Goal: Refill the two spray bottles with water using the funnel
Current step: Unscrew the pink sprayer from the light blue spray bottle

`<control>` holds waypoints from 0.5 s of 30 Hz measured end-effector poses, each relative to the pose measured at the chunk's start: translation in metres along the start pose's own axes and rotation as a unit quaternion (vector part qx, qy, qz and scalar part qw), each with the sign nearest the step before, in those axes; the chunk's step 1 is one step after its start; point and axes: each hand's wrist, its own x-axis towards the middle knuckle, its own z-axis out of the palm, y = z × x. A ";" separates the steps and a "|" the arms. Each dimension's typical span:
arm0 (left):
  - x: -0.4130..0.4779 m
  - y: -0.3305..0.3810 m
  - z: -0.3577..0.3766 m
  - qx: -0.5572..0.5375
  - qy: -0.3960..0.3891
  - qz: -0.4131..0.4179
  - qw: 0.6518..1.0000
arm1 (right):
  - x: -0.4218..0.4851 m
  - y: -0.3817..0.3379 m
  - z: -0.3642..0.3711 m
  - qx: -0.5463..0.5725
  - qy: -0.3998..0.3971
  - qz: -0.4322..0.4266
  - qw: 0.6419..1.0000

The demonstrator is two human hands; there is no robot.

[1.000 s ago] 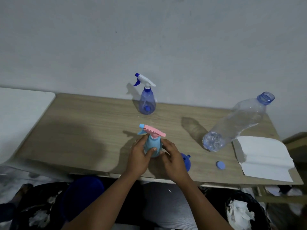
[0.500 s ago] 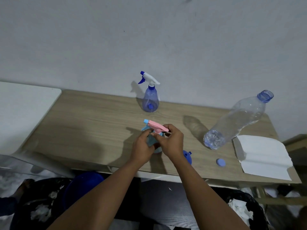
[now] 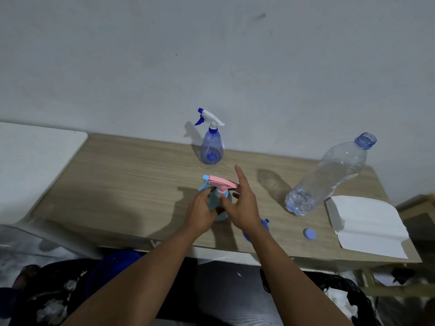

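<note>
Left hand [image 3: 202,211] gripping spray bottle [image 3: 217,203], right hand [image 3: 242,203] seemingly splayed

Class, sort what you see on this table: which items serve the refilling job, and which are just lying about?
For the job: pink-topped spray bottle, blue spray bottle, funnel, water bottle, bottle cap.

Lying about: white paper.

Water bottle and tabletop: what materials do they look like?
Water bottle: clear thin plastic, glossy; you see through it, with ribbed walls and a blue tinted neck. Tabletop: looks like wood-grain laminate or veneer, matte; regular light-brown streaks, no glare. Cannot tell whether it is solid wood.
</note>
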 end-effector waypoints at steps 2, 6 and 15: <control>0.000 -0.001 0.001 0.006 -0.005 0.002 1.000 | 0.003 -0.005 0.003 0.015 0.012 0.019 1.000; 0.000 -0.002 0.002 -0.004 -0.006 -0.005 1.000 | 0.005 -0.005 0.003 0.014 0.019 0.020 1.000; -0.001 0.003 0.000 -0.014 -0.006 0.007 1.000 | 0.005 -0.007 -0.003 0.013 -0.013 0.012 1.000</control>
